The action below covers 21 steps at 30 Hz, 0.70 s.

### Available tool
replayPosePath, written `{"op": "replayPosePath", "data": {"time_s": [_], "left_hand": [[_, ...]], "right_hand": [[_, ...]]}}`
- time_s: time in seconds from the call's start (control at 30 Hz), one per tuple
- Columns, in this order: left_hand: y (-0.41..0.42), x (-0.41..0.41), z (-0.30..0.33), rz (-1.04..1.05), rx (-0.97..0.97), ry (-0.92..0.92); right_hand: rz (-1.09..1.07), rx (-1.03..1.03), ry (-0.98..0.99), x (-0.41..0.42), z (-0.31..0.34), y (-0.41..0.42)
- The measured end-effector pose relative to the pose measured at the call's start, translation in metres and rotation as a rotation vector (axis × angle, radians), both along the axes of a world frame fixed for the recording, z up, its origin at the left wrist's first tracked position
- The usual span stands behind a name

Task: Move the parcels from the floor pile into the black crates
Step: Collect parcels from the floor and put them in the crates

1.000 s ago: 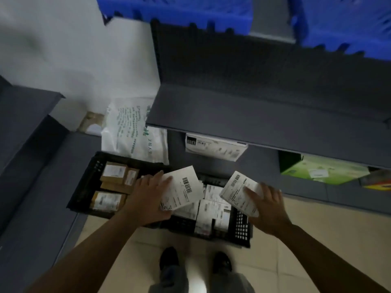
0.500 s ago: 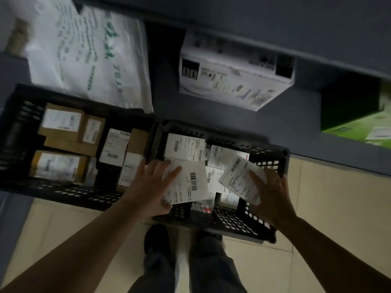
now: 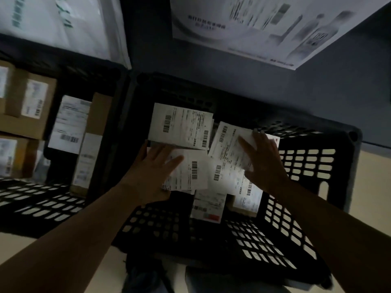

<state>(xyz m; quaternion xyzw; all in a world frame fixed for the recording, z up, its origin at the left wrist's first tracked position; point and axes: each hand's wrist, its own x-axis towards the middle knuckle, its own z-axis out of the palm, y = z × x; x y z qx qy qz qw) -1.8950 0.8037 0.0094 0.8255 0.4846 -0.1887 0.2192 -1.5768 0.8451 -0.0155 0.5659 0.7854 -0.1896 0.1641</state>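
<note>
Head view: we are leaning over the right-hand black crate [image 3: 313, 163], both hands down among the white labelled parcels that already lie in it. Our left hand [image 3: 151, 172] lies over one flat parcel [image 3: 190, 172] with fingers spread and nearly straight; whether the thumb is tucked under its near-left edge we cannot tell. Our right hand [image 3: 262, 161] has its fingers on another parcel [image 3: 228, 144] that tilts across its neighbours — the fingers look fairly straight, but blur hides whether it is pinched or only pressed. A third parcel [image 3: 179, 125] sits just beyond, toward the far wall.

These look thin, light and slightly floppy, with slick paper labels, so we judge they will slide over one another easily. Holding each by a long edge, thumb below and fingers above, should keep it flat. The left crate [image 3: 38, 199] holds stiffer brown boxes [image 3: 27, 102].
</note>
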Motion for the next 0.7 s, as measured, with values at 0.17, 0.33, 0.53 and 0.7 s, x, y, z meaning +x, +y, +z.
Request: {"op": "replayPosePath", "data": {"time_s": [0.17, 0.33, 0.53, 0.7], "left_hand": [[0.001, -0.012, -0.021, -0.051, 0.074, 0.053], [-0.006, 0.003, -0.016, 0.044, 0.015, 0.066], [-0.008, 0.023, 0.042, 0.127, -0.057, 0.2], [-0.004, 0.028, 0.151, 0.126, 0.032, 0.148]], "right_hand": [[-0.052, 0.091, 0.083, -0.01, -0.009, 0.001], [-0.035, -0.007, 0.043, -0.011, 0.003, 0.004], [-0.088, -0.031, -0.028, -0.024, 0.071, -0.004], [-0.146, -0.039, 0.074, -0.03, 0.177, -0.029]]}}
